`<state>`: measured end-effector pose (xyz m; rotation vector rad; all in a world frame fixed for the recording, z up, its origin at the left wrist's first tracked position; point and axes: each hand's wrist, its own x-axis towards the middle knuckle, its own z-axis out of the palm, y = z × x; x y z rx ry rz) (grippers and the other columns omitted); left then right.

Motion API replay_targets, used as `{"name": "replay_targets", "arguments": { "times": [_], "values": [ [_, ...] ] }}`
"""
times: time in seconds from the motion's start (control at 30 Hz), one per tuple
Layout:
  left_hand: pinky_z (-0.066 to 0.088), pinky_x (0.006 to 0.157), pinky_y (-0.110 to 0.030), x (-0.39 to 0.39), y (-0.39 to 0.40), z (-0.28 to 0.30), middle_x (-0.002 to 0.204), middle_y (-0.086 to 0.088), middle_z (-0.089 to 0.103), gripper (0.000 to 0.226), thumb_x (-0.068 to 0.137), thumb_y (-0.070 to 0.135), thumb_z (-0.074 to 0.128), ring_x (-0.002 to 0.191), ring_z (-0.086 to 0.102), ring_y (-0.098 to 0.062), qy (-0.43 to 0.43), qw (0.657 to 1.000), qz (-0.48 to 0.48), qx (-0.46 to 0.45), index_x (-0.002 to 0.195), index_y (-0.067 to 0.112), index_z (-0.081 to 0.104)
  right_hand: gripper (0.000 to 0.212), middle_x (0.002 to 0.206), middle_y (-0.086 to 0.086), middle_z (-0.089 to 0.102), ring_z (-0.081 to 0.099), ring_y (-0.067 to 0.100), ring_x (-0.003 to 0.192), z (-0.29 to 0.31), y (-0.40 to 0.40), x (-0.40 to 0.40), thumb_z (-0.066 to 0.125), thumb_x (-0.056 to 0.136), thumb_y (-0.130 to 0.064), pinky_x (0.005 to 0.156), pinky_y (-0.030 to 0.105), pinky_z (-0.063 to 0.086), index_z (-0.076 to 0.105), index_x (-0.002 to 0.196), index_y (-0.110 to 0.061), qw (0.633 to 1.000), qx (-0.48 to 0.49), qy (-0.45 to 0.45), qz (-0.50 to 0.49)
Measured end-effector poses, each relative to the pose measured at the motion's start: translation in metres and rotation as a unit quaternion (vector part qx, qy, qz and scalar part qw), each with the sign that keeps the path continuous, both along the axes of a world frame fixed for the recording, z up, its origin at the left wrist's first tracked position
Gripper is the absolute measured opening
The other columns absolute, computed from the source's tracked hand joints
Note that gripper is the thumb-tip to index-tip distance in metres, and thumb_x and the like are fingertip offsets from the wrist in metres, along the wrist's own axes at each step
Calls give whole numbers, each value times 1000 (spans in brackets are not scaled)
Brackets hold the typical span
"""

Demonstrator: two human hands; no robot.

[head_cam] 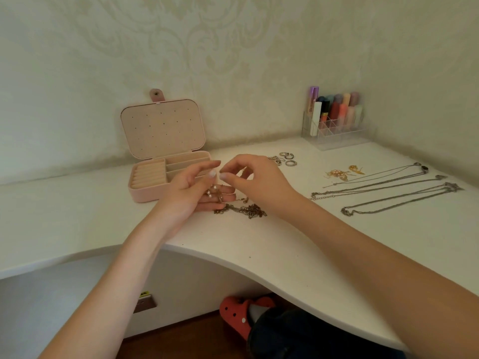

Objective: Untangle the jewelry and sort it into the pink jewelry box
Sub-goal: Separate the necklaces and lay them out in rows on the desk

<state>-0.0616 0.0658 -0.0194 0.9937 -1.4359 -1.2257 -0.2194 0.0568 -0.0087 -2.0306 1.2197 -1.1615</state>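
Near the front of the white desk [285, 255], just right of the open pink box [166, 174], both hands work at a small tangle [214, 193] of gold chain and pearls. That tangle lies across the left hand's [193, 189] lower fingers, which stretch out flat toward the right; the palm faces up and right, with the forefinger and thumb raised above it. From under those fingers a darker chain [245, 209] trails onto the desk, its length running left to right. The right hand [255, 181] comes in from the right, wrist raised, forefinger and thumb brought together opposite the left thumb tip; whether they pinch a fine strand cannot be told. Its other fingers curl loosely. The box stands with lid upright against the wall, its compartments showing bare. Farther right lie rings [287, 158], gold earrings [342, 173] and several long necklaces [388, 193] stretched out roughly left to right, slanting up toward the right. A clear organizer [334, 125] of cosmetics sits at the back.
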Motion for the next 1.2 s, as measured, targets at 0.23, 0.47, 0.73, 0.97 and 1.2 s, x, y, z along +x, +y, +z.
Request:
{"name": "replay_targets", "arguments": {
  "times": [0.23, 0.47, 0.73, 0.97, 1.2],
  "values": [
    [57, 58, -24, 0, -4, -3, 96, -5, 71, 35, 95, 23, 47, 71, 72, -22, -30, 999, 13, -8, 130, 23, 45, 7, 71, -14, 64, 60, 9, 62, -1, 3, 9, 72, 80, -18, 62, 18, 46, 67, 75, -21, 998, -5, 48, 41],
    [55, 53, -24, -1, 2, 1, 82, -7, 73, 22, 91, 24, 54, 61, 69, -19, -6, 1000, 11, -2, 112, 20, 59, 4, 72, -7, 64, 55, 4, 63, 6, 9, 9, 66, 79, -16, 64, 20, 47, 65, 76, -13, 998, -35, -37, -28],
    [50, 71, -22, 2, -7, -6, 82, 3, 68, 11, 81, 23, 64, 75, 62, -10, -128, 976, 118, -130, 71, 28, 64, 18, 69, 0, 60, 53, 12, 64, 20, 7, 0, 47, 87, -15, 61, 25, 40, 56, 71, -14, 903, 312, -279, 99],
    [48, 91, -32, 1, -6, -3, 87, -3, 73, 24, 97, 10, 43, 97, 66, -21, 13, 998, 43, -44, 79, 12, 59, 31, 63, -3, 49, 42, 9, 59, 21, 1, -5, 58, 91, -25, 57, 23, 33, 50, 62, -18, 910, 294, -274, 105],
    [52, 86, -36, -6, 5, 6, 73, -7, 70, 26, 98, 17, 34, 79, 70, -27, 94, 995, -7, 18, 77, 8, 47, 28, 62, -4, 55, 46, 6, 56, 29, 2, -11, 53, 94, -30, 53, 16, 36, 58, 71, -14, 893, 268, -328, 151]
  ]
}}
